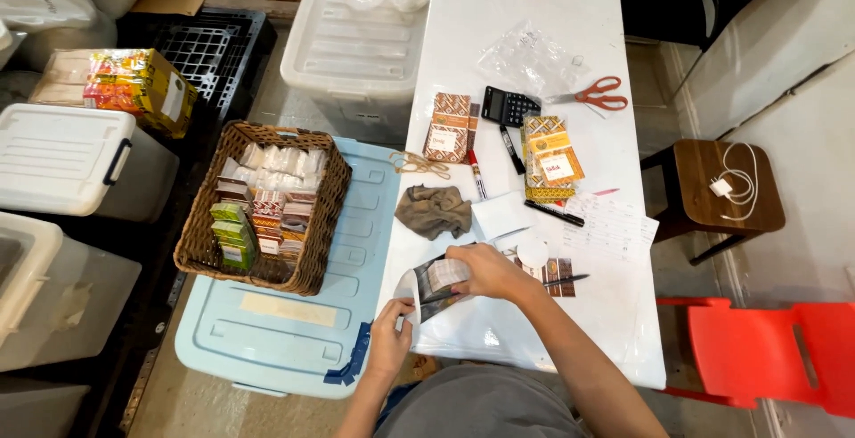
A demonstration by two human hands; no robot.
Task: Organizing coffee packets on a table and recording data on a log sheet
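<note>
A small silver foil pouch (434, 287) with a patterned label is held over the near left corner of the white table (534, 11). My left hand (390, 336) pinches its lower edge. My right hand (485, 273) grips its upper side, fingers curled over the pouch. Just right of my right hand lie a round white sticker (533, 254), small patterned cards (559, 275) and a black pen (567, 279).
On the table: a brown cloth (434, 210), rubber bands (419, 165), patterned pouches (450, 126), a calculator (508, 105), red scissors (595, 94), markers (511, 150), a paper sheet (613, 224). A wicker basket (203, 233) of packets sits on a blue bin lid (365, 251). A red chair (766, 353) and wooden stool (726, 184) stand right.
</note>
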